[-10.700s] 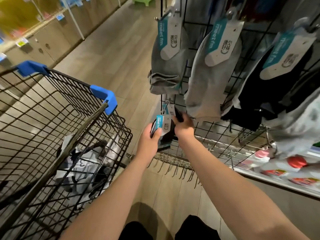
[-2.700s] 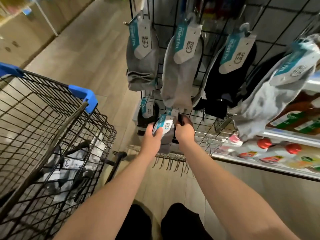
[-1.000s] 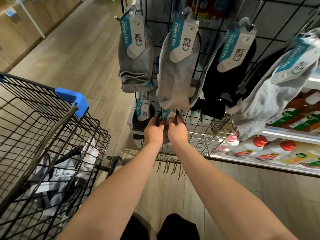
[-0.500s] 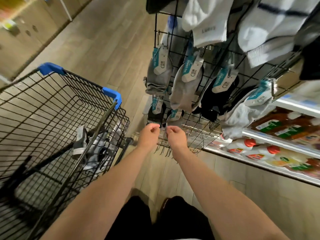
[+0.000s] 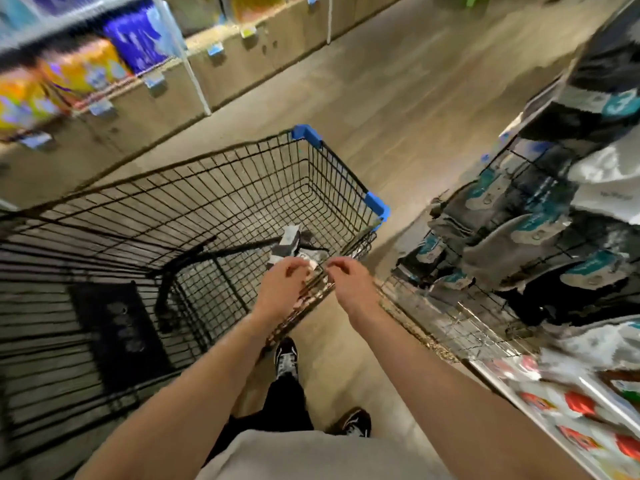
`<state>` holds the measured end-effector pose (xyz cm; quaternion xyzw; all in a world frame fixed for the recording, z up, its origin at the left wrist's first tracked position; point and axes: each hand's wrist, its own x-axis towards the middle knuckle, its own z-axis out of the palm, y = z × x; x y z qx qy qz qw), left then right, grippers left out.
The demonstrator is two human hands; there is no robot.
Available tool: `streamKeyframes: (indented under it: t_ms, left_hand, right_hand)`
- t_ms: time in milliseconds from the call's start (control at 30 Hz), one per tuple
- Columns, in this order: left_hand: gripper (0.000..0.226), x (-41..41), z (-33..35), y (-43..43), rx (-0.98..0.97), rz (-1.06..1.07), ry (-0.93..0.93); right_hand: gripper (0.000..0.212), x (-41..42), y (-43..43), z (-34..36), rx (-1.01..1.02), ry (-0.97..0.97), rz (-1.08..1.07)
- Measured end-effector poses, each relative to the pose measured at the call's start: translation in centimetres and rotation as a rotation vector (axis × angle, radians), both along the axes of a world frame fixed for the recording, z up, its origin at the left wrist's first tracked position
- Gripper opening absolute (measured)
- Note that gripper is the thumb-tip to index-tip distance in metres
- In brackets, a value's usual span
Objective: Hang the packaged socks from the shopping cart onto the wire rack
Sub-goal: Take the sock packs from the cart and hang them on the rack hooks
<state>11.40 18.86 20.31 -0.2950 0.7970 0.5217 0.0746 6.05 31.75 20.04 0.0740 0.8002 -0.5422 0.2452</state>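
Observation:
The black wire shopping cart (image 5: 341, 169) with blue corner caps stands to my left. A few packaged socks (image 5: 289, 242), grey and white with card labels, lie in its near right corner. My left hand (image 5: 282, 289) hovers just over that corner, fingers loosely curled and holding nothing. My right hand (image 5: 349, 282) is beside it over the cart's edge, also without anything in it. The wire rack (image 5: 450, 317) stands to my right, blurred, with several hung sock packs (image 5: 512, 244) carrying teal and white labels.
A shelf of red-capped bottles (image 5: 571, 403) runs below the rack at lower right. Shelves of colourful packs (image 5: 79, 67) line the far left of the aisle. Wooden floor lies between. My shoes (image 5: 285, 358) stand close to the cart.
My view has swung left from the rack to the cart. Both hands let go of the sock pack hung on the rack and moved over the cart's corner.

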Motion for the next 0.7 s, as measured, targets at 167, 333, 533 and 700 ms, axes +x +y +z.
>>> streamKeyframes:
  t_ms: [167,333,533,700]
  left_hand:
    - [0.028,-1.5,-4.3,-7.0,0.076,0.074,-0.133]
    - [0.013,-3.2,-10.0,-12.1,0.162,0.121,-0.244]
    - [0.021,-5.8,-17.9,-15.3,0.217,0.187,-0.336]
    - [0.014,-7.3,-23.8,-16.1,0.311,0.176,-0.372]
  right_hand:
    - [0.021,-3.9,-7.1,-1.7,0.036,-0.152,0.047]
    - [0.026,-7.1,-13.3,-6.0,0.075,-0.363,0.035]
    - [0.017,-10.5,-17.9,-13.6,0.165,-0.411,-0.073]
    - [0.035,-12.7,-19.8,-19.6,0.277,-0.496,-0.027]
